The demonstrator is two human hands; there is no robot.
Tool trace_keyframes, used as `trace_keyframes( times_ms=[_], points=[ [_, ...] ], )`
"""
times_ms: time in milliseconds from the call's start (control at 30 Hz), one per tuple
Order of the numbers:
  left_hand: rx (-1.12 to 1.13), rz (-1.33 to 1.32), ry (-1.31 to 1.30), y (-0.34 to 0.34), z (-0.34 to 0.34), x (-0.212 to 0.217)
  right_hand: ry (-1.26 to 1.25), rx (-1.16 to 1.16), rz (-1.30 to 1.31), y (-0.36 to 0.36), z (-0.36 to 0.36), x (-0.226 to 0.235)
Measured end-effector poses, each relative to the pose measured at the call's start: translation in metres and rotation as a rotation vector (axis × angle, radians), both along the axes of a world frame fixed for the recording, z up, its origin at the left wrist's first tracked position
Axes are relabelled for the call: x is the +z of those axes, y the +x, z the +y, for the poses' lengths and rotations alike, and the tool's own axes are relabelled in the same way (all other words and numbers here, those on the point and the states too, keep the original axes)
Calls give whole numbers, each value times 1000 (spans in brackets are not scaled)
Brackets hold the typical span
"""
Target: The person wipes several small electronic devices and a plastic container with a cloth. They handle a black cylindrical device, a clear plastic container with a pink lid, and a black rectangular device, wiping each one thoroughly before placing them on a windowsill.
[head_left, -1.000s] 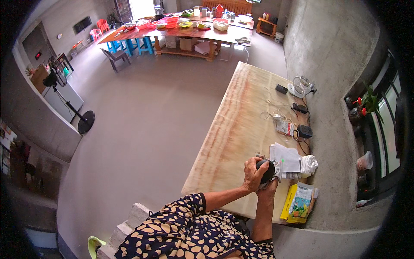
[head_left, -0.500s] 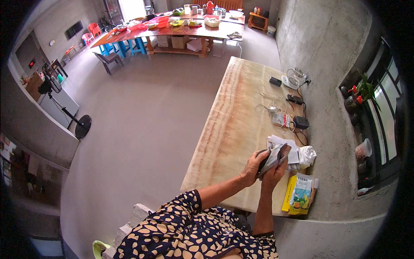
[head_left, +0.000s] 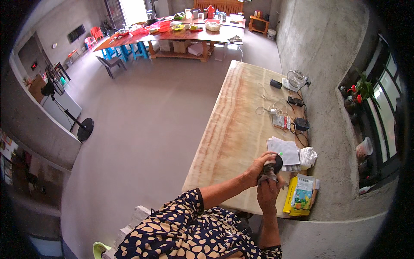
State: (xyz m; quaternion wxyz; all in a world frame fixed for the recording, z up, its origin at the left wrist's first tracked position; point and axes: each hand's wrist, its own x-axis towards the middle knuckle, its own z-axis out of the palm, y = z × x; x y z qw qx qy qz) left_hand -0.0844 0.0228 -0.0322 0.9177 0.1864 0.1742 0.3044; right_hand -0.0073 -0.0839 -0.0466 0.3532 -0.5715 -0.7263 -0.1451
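Above the near part of the stone-patterned table (head_left: pixel 224 138), both my hands are together around a dark, rounded object (head_left: pixel 278 162) whose kind I cannot make out. My left hand (head_left: pixel 258 168) grips it from the left, fingers curled over the top. Just below, my right hand (head_left: pixel 270 192) is closed at a crumpled grey cloth (head_left: pixel 268 176) that lies against the object. The fingers hide much of both things. White papers (head_left: pixel 284 151) lie on the table right behind my hands.
To the right are a yellow box (head_left: pixel 291 196) with a printed packet (head_left: pixel 304 192) and a white bundle (head_left: pixel 308 158). Cables and a black adapter (head_left: pixel 302 124) run along the wall side. A standing fan (head_left: pixel 85 129) is at left; a laden long table (head_left: pixel 181 36) stands far off.
The dark object and grey cloth have turned in my hands, so a black rounded end now shows at the top. My right hand has moved lower and nearer to me.
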Motion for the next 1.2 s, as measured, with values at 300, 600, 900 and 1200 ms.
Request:
trace_keyframes(
  times_ms=[300, 600, 900, 1200],
  points=[
    [-2, 105, 98, 3, -11, 1, -159, 6, 203, 21, -25, 37],
    [-1, 272, 782, 15, -23, -67, -181, -54, 219, 16, -7, 50],
    [-276, 257, 880, 9, -35, -52, -323, 282, 878, 59, -26, 16],
    [-484, 373, 483, 0, -18, -18, -108, -141, 1347, 65, -69, -28]
  ],
)
